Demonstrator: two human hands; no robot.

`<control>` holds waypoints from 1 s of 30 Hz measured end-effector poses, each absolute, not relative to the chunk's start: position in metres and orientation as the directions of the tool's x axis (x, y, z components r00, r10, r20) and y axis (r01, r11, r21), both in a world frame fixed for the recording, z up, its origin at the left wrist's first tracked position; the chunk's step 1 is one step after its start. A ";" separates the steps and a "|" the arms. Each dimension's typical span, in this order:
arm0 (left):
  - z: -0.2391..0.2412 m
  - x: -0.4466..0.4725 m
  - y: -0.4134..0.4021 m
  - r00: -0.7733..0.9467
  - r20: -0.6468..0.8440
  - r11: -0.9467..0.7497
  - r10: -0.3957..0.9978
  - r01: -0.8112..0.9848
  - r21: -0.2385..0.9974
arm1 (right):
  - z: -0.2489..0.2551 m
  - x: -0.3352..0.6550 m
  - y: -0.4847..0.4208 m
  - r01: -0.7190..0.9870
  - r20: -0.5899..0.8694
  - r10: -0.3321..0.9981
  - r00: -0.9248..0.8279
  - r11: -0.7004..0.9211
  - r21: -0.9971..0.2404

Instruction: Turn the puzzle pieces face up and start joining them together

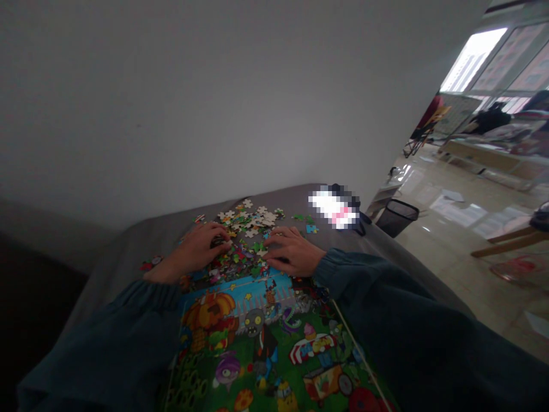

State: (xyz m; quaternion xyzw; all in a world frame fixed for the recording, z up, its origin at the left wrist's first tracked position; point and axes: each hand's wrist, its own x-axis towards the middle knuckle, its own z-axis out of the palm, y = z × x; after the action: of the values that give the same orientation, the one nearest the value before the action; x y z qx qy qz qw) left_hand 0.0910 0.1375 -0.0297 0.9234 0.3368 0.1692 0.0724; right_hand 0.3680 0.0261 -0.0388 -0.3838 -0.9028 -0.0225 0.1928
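Observation:
Loose jigsaw pieces are heaped beyond a cartoon puzzle board printed with zombies, a pumpkin and carts. My left hand rests at the left side of the pieces, its fingers bent and its thumb apart from them. I see no piece held there. Across from it, my right hand lies over the right side of the pieces, fingers bent and apart, the tips touching or just beside a pale piece. More picture-side-up pieces fill the space between the hands and along the board's far edge.
The grey cloth-covered surface meets a plain wall at the back. A bright phone-like screen, blurred out, stands at the right rear. Single pieces lie near it. Beyond the right edge, a dark mesh bin stands on the floor.

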 end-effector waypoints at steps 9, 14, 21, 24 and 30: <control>-0.012 0.097 0.131 0.711 0.344 -0.790 0.613 0.546 0.279 | -0.045 0.367 0.028 0.793 0.367 0.779 -0.508 0.590 -0.153; -0.006 0.102 0.122 0.783 0.273 -0.826 0.559 0.494 0.272 | -0.045 0.366 0.026 0.833 0.289 0.815 -0.502 0.545 -0.091; -0.017 0.123 0.102 0.841 0.175 -0.851 0.512 0.469 0.235 | -0.040 0.363 0.023 0.778 0.243 0.755 -0.609 0.629 -0.005; -0.026 0.131 0.094 0.856 0.117 -0.852 0.503 0.469 0.232 | -0.040 0.363 0.023 0.782 0.245 0.759 -0.603 0.623 -0.008; -0.030 0.129 0.093 0.826 0.092 -0.824 0.556 0.534 0.189 | -0.042 0.364 0.024 0.766 0.281 0.741 -0.610 0.642 -0.028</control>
State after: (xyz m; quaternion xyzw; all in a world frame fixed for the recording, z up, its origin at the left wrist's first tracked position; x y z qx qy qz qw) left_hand 0.1286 0.0925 -0.0298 0.9523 0.2863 0.0715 0.0779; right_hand 0.3642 0.0238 -0.0417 -0.4203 -0.8961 -0.0475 0.1345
